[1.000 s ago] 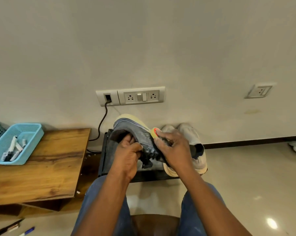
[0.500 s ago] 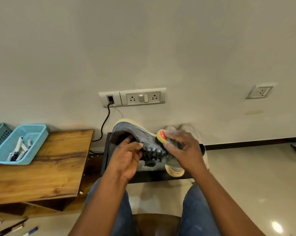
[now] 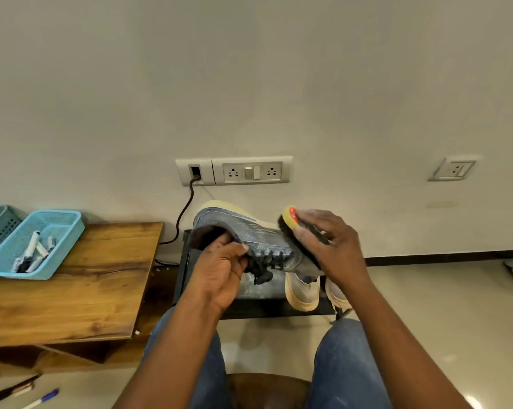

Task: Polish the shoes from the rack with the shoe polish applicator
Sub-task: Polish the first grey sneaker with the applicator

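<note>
- My left hand [image 3: 219, 271], at centre frame, grips the grey shoe [image 3: 249, 234] at its collar, thumb laid across the tongue side and fingers curled into the opening.
- The shoe is held in the air, on its side, pale sole turned toward the wall, black laces [image 3: 268, 262] hanging at its lower edge just right of my left hand.
- My right hand [image 3: 335, 249], right of centre, is closed round the shoe polish applicator [image 3: 293, 228]; fingers wrap over its back.
- The applicator shows a yellow body with a red patch at its upper end and dark bristles along the side facing the shoe. The bristles touch the toe end of the upper, to the right of the laces.
- The shoe lies between my two hands, above the black rack [image 3: 208, 308].
- Two pale shoes [image 3: 302, 293] stand on the rack, below my right hand and partly hidden by it.
- At left of frame, a wooden bench [image 3: 81, 293] carries a blue tray [image 3: 57, 240] holding markers.
- On the wall above the shoe, a socket panel [image 3: 234, 171] has a black cable [image 3: 184, 214] plugged in; a second socket [image 3: 453, 170] sits at the right.
- Pens [image 3: 39, 398] lie on the floor at lower left.
</note>
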